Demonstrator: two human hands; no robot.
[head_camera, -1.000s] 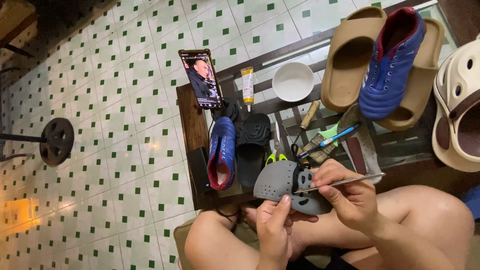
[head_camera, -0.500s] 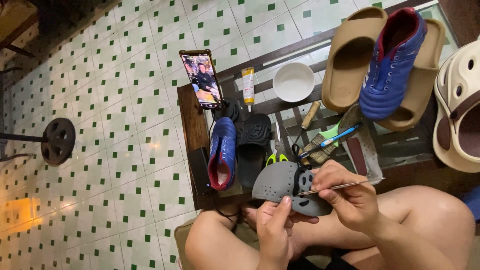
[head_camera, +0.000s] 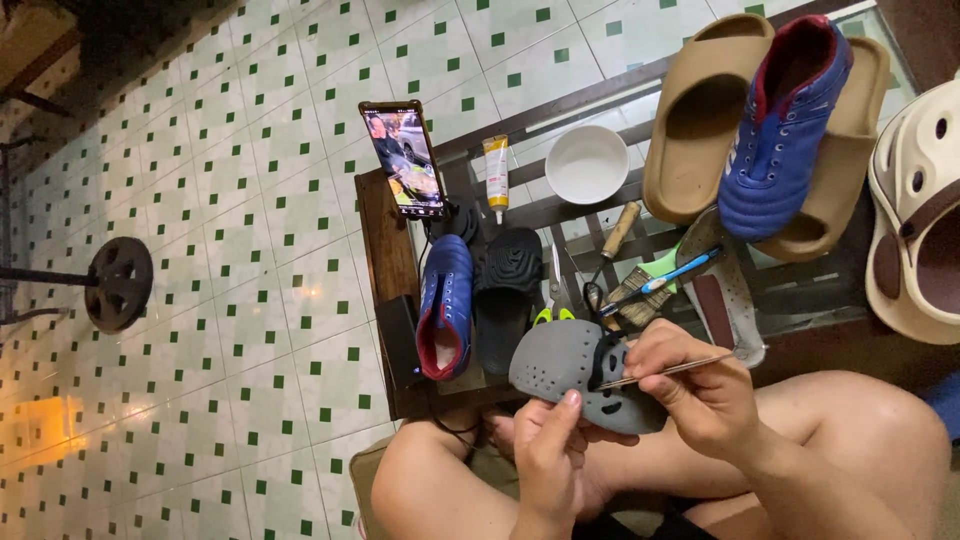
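Over the knees, both hands pinch a perforated grey foam clog.

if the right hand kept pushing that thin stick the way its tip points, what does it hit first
Most likely the grey clog: the thin stick in the right hand points left, its tip at the clog's dark opening, which the left hand steadies. Depth is hard to judge.

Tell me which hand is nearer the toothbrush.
Right. The right hand, holding a thin tool against the grey clog, sits just below the blue toothbrush. The left hand grips the clog's near edge, farther down and left.
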